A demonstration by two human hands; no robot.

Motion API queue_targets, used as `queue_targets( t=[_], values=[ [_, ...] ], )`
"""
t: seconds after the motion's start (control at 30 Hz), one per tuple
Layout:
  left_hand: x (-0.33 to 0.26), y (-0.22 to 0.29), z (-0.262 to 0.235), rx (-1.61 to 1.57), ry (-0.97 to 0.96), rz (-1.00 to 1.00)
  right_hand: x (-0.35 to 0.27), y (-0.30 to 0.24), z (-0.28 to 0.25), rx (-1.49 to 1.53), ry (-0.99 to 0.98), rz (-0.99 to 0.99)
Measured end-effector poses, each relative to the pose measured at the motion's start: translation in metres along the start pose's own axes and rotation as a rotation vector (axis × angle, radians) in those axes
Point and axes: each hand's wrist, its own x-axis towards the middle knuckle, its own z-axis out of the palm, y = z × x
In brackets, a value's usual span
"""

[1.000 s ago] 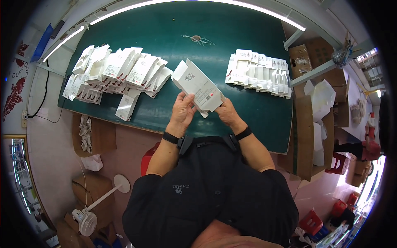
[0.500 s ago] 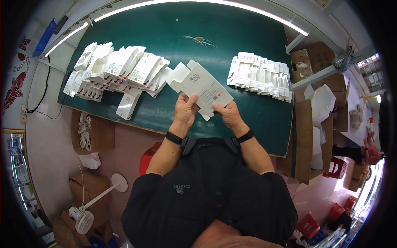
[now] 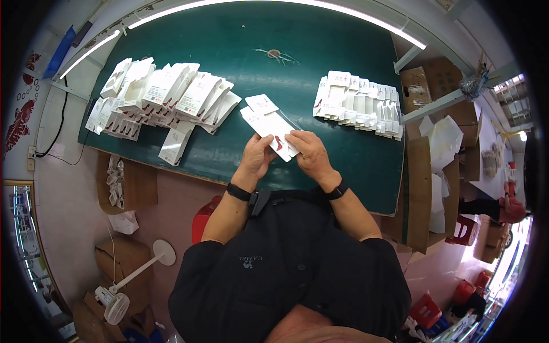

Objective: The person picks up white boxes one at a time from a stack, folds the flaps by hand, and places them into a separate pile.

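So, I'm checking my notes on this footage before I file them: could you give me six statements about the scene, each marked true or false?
1. The left hand and the right hand both hold one white carton. True.
2. The carton in hand shows a blue shoe picture. False: the shoe picture is red.
3. The bigger pile of cartons is on the left side of the green table. True.
4. The smaller group of cartons is on the floor. False: the smaller group is on the table, at the right.
5. A white fan stands at the lower right. False: the fan is at the lower left.
6. A black band is round the left wrist. True.
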Motion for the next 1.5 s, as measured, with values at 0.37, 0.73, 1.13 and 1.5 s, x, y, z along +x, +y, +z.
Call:
queue_targets(
  t=[0.37, 0.73, 1.13, 1.5],
  values=[
    [0.012, -0.014, -0.018, -0.091, 0.024, 0.061, -0.016, 0.009, -0.01, 0.071, 0.019, 0.129],
    [0.009, -0.028, -0.009, 0.012, -0.06, -0.075, -0.045, 0.049, -0.003, 1.086, 0.077, 0.818],
    [0.02, -0.053, -0.024, 0.043, 0.087, -0.189, -0.088, 0.155, -0.102, 0.881, 0.514, 0.88],
    [0.008, -0.072, -0.053, 0.046, 0.266, -0.159, -0.116, 0.255, -0.157, 0.657, 0.746, 1.041]
  ],
)
